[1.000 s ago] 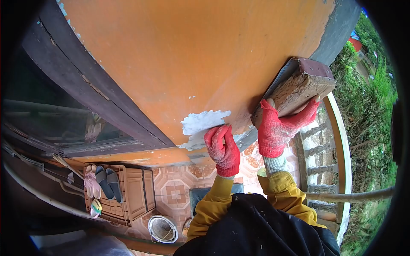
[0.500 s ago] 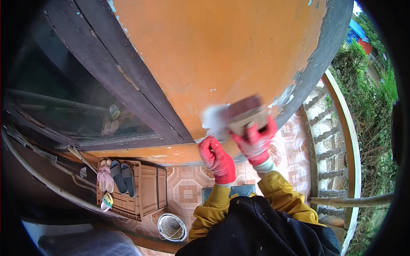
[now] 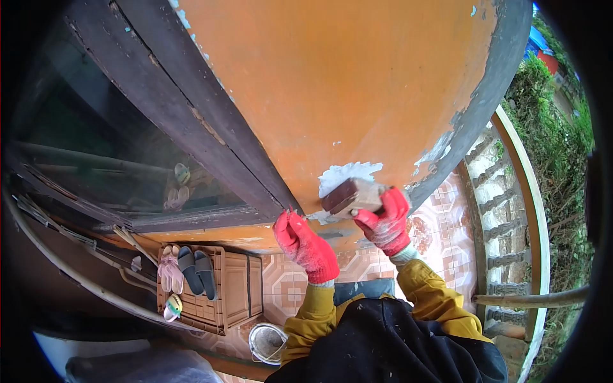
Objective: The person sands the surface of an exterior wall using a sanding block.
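Observation:
My right hand (image 3: pixel 388 226), in a dusty red glove, grips a sanding block (image 3: pixel 350 195) with a dark reddish-brown face and paler sides. The block is at the lower part of the orange wall (image 3: pixel 357 83), just below a white patch (image 3: pixel 348 173) with ragged edges. To its left, my left hand (image 3: pixel 308 250), also in a red glove, is raised near the bottom corner of the dark window frame (image 3: pixel 258 172). Its fingers are pinched together; what they hold, if anything, is too small to make out.
A brown plastic crate (image 3: pixel 239 287) with slippers (image 3: pixel 196 271) on it stands at lower left. Beside it is a whitish bucket (image 3: pixel 267 343). A blue-grey surface (image 3: pixel 364 288) lies below my hands. A balustrade (image 3: pixel 504 207) runs along the right, with plants beyond.
My right hand has brought the sanding block down and turned it, uncovering the white patch. My left hand has shifted left toward the window frame. The view has moved slightly.

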